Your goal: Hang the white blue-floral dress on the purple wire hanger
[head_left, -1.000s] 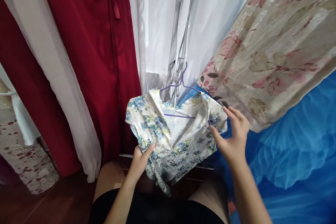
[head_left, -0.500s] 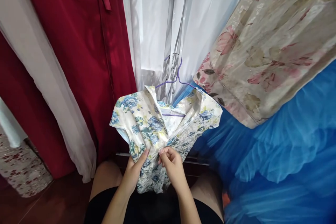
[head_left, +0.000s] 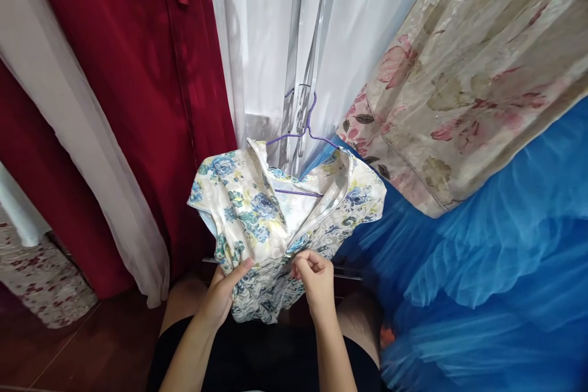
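A cream blouse with blue flowers (head_left: pixel 257 202) hangs on a purple wire hanger (head_left: pixel 305 131) in front of me, its collar open. My left hand (head_left: pixel 220 294) grips the blouse's lower left front, thumb on top of the cloth. My right hand (head_left: pixel 315 275) pinches the front opening just below the collar, fingers curled together on the fabric. Both hands sit close together at the blouse's middle, above my lap.
A dark red garment (head_left: pixel 151 86) and a white sheer one (head_left: pixel 271 43) hang behind the blouse. A beige dress with pink flowers (head_left: pixel 463 73) hangs at the upper right over blue tulle (head_left: pixel 482 282). Reddish wooden floor (head_left: pixel 87 349) shows at the lower left.
My right hand came in from the blouse's right shoulder to its front opening and closed on the fabric. The blouse shifted slightly left and up in view.
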The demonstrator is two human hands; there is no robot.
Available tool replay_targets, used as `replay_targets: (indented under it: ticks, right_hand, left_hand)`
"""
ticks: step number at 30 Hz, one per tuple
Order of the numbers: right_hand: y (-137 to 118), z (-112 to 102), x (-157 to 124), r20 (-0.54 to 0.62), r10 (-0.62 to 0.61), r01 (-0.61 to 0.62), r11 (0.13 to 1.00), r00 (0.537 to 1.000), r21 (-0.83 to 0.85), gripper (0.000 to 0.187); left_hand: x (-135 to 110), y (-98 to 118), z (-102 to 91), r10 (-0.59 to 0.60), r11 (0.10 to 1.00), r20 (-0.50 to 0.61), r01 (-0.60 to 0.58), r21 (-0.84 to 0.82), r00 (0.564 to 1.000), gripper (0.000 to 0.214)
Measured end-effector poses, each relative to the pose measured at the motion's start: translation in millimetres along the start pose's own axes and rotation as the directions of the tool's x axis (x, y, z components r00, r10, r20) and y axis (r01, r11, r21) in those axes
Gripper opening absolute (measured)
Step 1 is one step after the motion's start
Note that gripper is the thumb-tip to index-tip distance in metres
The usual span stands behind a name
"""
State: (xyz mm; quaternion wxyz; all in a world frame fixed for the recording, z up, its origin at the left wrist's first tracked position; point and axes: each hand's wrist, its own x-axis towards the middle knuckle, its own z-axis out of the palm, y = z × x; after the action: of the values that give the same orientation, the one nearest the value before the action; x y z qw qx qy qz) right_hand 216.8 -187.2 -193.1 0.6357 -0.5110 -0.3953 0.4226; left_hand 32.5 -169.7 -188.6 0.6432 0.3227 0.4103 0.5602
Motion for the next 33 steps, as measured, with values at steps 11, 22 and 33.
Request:
replay_targets:
  ticks: [11,22,33]
  right_hand:
    - [2.2,5.7,-4.8,0.092,-0.013,0.011,1.000,0.996,0.020,0.028]
    - [11.7,-12.8,-8.9,0.018,0.142,-0.141,0.949,0.990,0.283,0.025]
    - [0.9,-1.3,-18.2,0.206,0.249,-0.280,0.950,0.946,0.139,0.019]
  left_hand:
    - [2.1,-9.5,15.2,-0.101,0.989,0.073,0.108,-0.104,0.992,0.065]
    - [39.9,-14.5,-17.7,0.297,0.954,-0.330,-0.294,0.062,0.896,0.041]
    - [4.5,-83.1,26.5,0.494,0.545,0.335,-0.587,0.599,0.802,0.015]
